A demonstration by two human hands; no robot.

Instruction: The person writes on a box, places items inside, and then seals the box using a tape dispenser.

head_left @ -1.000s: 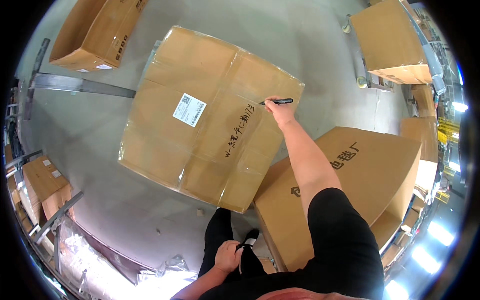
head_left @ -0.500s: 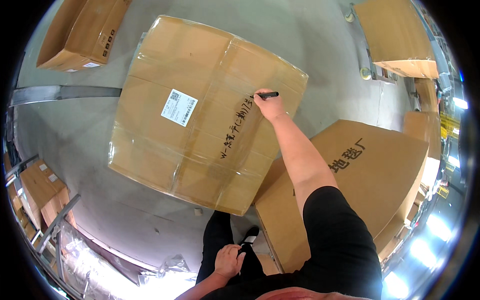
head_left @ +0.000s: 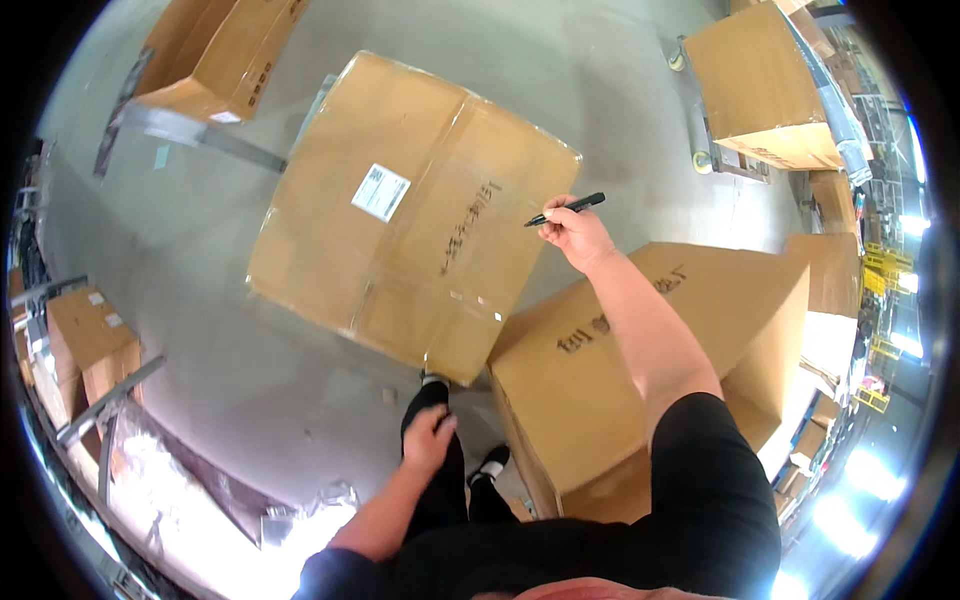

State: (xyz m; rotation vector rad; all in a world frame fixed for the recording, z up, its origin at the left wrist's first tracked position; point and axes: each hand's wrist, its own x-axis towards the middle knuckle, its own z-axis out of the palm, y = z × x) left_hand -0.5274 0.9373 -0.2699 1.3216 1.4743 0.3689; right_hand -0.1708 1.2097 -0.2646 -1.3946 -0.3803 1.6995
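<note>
A black marker pen (head_left: 592,203) is gripped in my right hand (head_left: 580,238), its dark tip pointing left, apart from the carton's surface. Beside that hand lies a large taped carton (head_left: 340,240). It bears a white label (head_left: 381,192) and a line of black handwriting (head_left: 468,230). My left hand (head_left: 428,442) hangs over my left leg, slightly smeared, thumb apart from the fingers and nothing visible in it.
Another big carton (head_left: 540,425), with an opening, stands beneath my right forearm. One carton sits on a wheeled cart (head_left: 703,160) at far right. An open carton (head_left: 225,70) is at far left. Stacked cartons (head_left: 90,330) and clear plastic wrap (head_left: 150,460) lie at left.
My right hand has lifted the marker off the handwriting and drawn it back to the right. My left hand has risen off my leg. My view has shifted, and I stand more upright.
</note>
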